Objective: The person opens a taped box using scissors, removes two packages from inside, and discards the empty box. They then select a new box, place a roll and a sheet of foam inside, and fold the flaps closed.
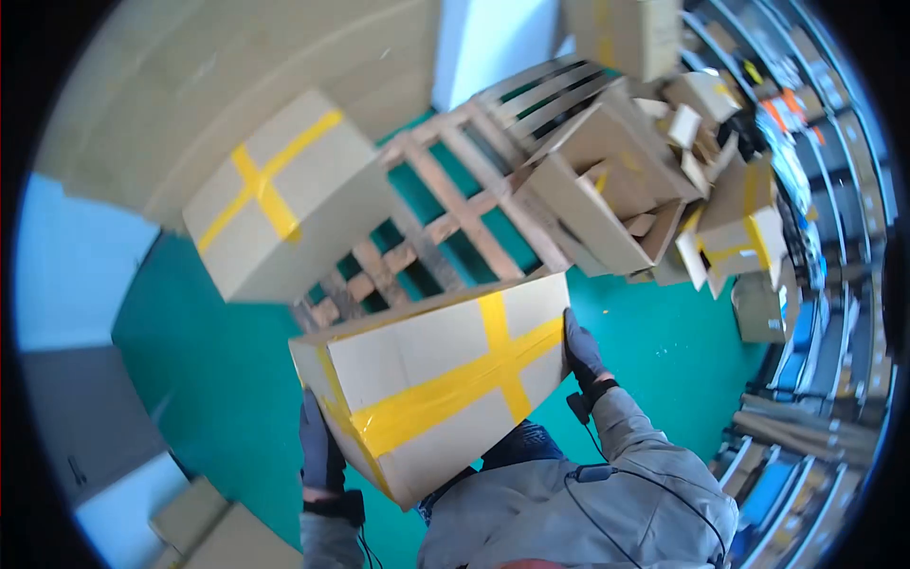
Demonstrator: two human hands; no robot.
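I hold a sealed cardboard box point(445, 379) crossed with yellow tape in front of my body, above the green floor. My left hand point(320, 448), in a dark glove, grips its lower left corner. My right hand point(581, 349), also gloved, presses against its right side. A second taped box point(284, 194) rests on the near left corner of a wooden pallet point(455, 209), just beyond the one I carry.
A heap of opened, empty cartons point(645, 190) lies to the right of the pallet. Shelving racks point(815, 142) with goods line the right side. More cardboard boxes point(213, 531) sit at the lower left. A tan wall point(190, 76) rises behind.
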